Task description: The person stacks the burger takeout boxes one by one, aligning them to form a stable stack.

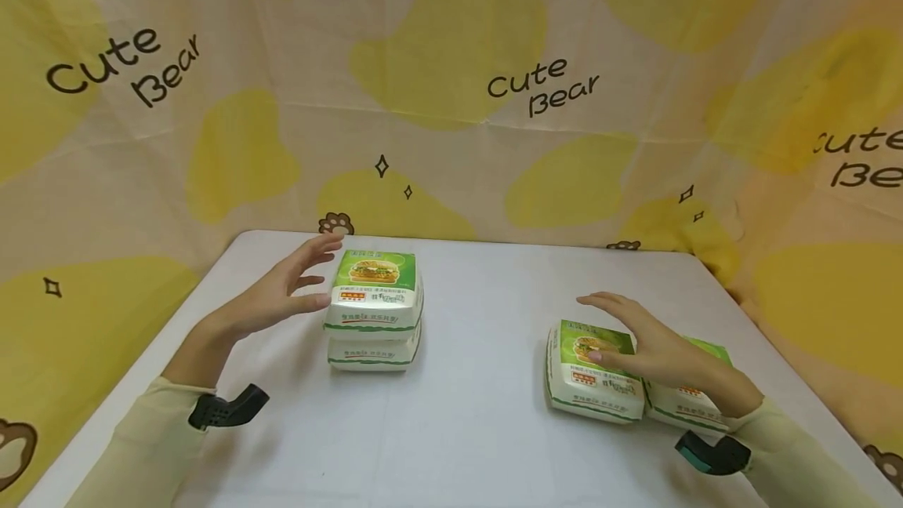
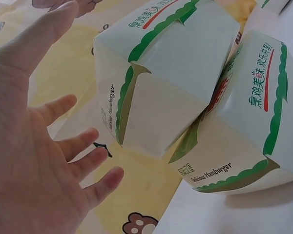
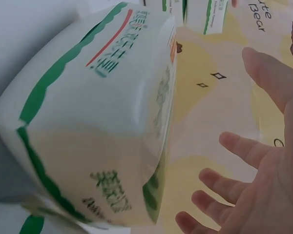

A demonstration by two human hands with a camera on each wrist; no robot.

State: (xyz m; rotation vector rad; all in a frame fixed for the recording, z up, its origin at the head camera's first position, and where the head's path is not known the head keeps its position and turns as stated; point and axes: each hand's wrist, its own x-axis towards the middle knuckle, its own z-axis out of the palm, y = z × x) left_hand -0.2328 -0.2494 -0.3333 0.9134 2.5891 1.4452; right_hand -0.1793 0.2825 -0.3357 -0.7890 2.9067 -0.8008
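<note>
Now, wide fingers on the left hand (image 1: 282, 292), thumb and fingertips apart from the cardboard, just left of a two-high stack! On top sits the upper burger box (image 1: 374, 308), green lid showing a printed burger; beneath it, the lower burger box (image 1: 372, 353), resting on the white table (image 1: 480, 445), left of the middle.

Over to the right hand (image 1: 652, 351): fingers stretched out and spaced, thumb well parted from them, hovering over the near right pair. There's the left box of the pair (image 1: 596, 390), seen past the thumb, and just beside it the right box of the pair (image 1: 684, 406), partly hidden by hand and wrist. The left wrist view catches "Delicious Hamburger" on the cartons.

Further out, black wrist devices (image 1: 226, 408) at both pale cuffs (image 1: 151, 433); on the far side, a yellow-patched cloth (image 1: 451, 45) reading "Cute Bear".
</note>
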